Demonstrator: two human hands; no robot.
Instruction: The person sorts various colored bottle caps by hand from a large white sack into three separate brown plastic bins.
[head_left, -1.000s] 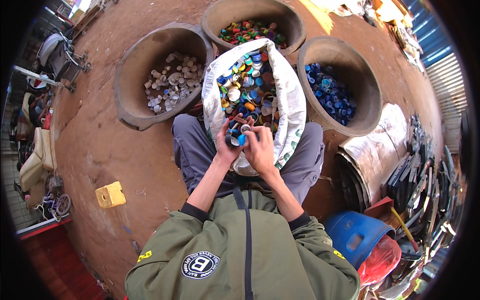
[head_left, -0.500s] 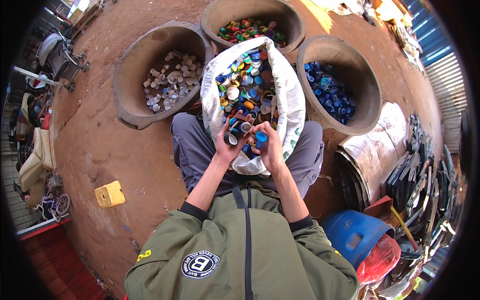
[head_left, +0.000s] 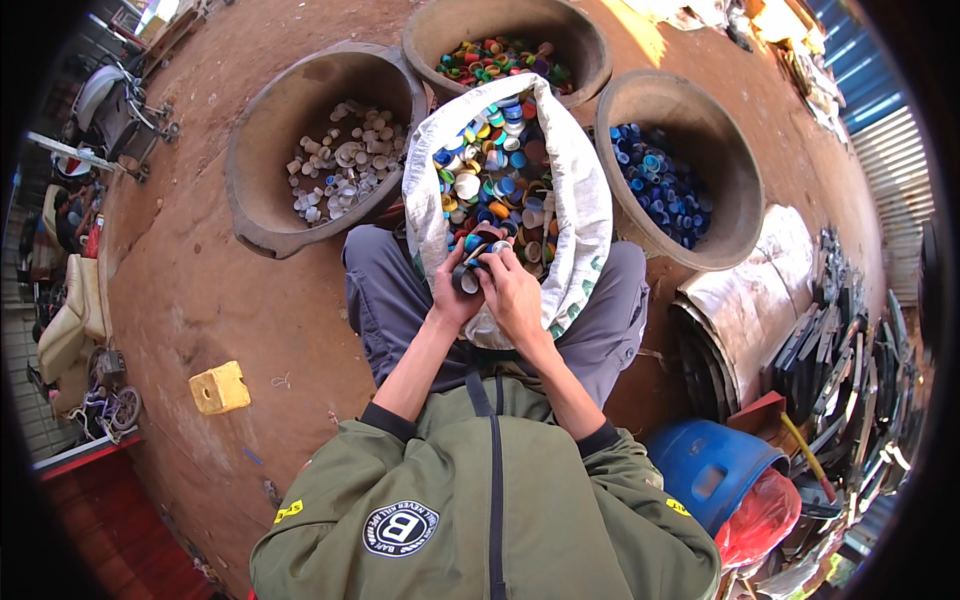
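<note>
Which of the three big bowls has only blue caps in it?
The right bowl, beside the white sack. The left bowl holds whitish caps, the far one mixed colours.

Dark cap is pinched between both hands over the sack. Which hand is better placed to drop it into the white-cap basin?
Probably left. The left hand holds the dark cap and the white-cap basin lies on its side; the right hand would cross the sack.

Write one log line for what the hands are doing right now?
left hand: on caps | right hand: on caps | white sack: open, on lap | three basins: hold sorted caps
</note>
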